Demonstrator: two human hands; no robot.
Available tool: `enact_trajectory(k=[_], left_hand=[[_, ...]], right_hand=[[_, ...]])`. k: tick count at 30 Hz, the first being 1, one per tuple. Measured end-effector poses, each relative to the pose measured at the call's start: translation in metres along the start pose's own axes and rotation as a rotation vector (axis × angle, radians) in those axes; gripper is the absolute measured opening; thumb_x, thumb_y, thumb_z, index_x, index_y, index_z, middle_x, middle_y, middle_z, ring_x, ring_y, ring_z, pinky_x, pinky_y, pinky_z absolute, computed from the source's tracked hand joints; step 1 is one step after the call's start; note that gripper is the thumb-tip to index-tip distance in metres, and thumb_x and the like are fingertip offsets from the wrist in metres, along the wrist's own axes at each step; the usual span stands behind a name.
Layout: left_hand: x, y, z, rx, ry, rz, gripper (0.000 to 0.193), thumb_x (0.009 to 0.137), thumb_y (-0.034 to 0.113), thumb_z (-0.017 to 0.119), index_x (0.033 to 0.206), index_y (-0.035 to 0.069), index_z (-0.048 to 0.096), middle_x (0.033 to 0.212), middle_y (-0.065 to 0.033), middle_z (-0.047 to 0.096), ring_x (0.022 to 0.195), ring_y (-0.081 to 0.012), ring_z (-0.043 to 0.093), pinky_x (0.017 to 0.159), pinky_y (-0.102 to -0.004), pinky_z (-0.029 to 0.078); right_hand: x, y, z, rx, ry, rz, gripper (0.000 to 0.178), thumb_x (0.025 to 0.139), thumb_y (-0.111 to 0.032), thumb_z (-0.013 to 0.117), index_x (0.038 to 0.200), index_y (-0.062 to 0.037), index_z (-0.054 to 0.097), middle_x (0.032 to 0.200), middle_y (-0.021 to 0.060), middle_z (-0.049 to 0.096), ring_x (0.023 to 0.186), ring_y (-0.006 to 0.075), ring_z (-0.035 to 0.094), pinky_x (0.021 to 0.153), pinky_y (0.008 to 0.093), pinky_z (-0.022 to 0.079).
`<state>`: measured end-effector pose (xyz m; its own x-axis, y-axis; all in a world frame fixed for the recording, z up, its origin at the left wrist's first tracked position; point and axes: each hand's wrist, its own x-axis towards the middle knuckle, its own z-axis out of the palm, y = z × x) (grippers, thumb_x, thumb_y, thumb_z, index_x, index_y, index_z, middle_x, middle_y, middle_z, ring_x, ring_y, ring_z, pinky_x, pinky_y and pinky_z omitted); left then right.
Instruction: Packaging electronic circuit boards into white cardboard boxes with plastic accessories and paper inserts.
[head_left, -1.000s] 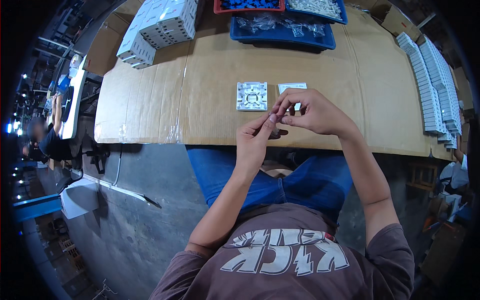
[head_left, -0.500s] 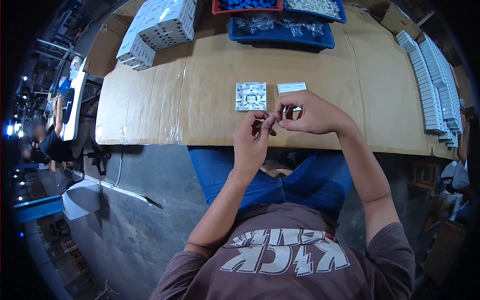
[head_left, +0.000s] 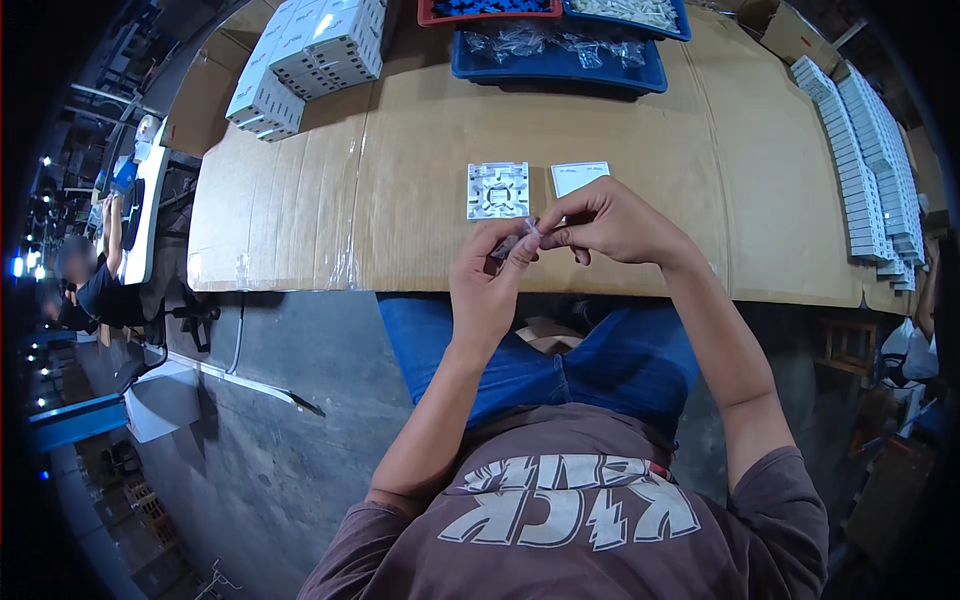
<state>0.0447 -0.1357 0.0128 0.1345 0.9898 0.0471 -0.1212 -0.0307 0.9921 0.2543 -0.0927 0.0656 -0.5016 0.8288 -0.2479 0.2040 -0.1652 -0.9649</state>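
Near the front edge of the cardboard-covered table, my left hand (head_left: 485, 285) pinches a small, clear, crinkled plastic piece (head_left: 533, 227) between thumb and fingers. My right hand (head_left: 622, 228) meets it from the other side, its thumb and forefinger closed on the same piece. Its exact kind is too small to make out. Just beyond my hands lies a square white plastic frame (head_left: 498, 190) with a round cut-out pattern. A white printed card (head_left: 580, 177) lies to its right, partly covered by my right hand.
White boxes (head_left: 330, 50) are stacked at the far left, and tall stacks of white boxes (head_left: 865, 170) stand at the right. At the back, a blue tray (head_left: 560, 75) holds clear plastic bags, below red (head_left: 490, 18) and blue bins of small parts. Another person (head_left: 95, 285) sits at the far left.
Both hands have shifted slightly left, still together. The clear plastic piece now shows more between my fingertips. The frame and card stay on the table.
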Motion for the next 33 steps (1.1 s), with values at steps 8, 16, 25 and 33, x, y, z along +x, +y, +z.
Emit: enact_trajectory(k=[8,16,25,33], left_hand=[[0.002,0.008,-0.003,-0.024,-0.014,-0.084,0.026,0.101,0.014,0.074,0.121,-0.003,0.07,0.105,-0.0049,0.072,0.092,-0.0109,0.066,0.081,-0.0258,0.053],[0.002,0.0,-0.001,-0.079,-0.058,-0.07,0.028,0.103,0.01,0.07,0.128,-0.002,0.064,0.108,-0.0053,0.07,0.098,-0.0091,0.065,0.085,-0.0244,0.052],[0.008,0.009,0.009,-0.143,0.01,-0.132,0.022,0.104,0.008,0.066,0.123,-0.002,0.065,0.106,-0.004,0.07,0.096,-0.0083,0.066,0.084,-0.0249,0.054],[-0.002,0.016,0.022,-0.223,0.124,-0.101,0.017,0.105,0.011,0.068,0.118,0.001,0.066,0.106,-0.0045,0.072,0.092,-0.0086,0.066,0.087,-0.0252,0.052]], right_hand=[[-0.002,-0.012,-0.006,-0.206,-0.056,-0.037,0.019,0.094,-0.02,0.079,0.096,-0.0021,0.073,0.076,0.0005,0.067,0.069,0.0076,0.059,0.057,0.0267,0.05],[0.001,-0.005,-0.011,-0.238,-0.154,0.042,0.017,0.095,-0.018,0.076,0.102,-0.0028,0.071,0.082,-0.0004,0.064,0.07,0.0071,0.058,0.056,0.0266,0.05],[-0.004,0.023,0.025,-0.111,0.321,-0.208,0.015,0.089,-0.011,0.075,0.101,-0.0048,0.067,0.083,-0.0032,0.061,0.067,0.0042,0.048,0.059,0.0217,0.042],[-0.014,0.021,0.069,0.895,0.654,-0.153,0.023,0.101,-0.012,0.067,0.121,-0.0013,0.066,0.098,0.0036,0.07,0.071,0.006,0.058,0.054,0.0226,0.046]])
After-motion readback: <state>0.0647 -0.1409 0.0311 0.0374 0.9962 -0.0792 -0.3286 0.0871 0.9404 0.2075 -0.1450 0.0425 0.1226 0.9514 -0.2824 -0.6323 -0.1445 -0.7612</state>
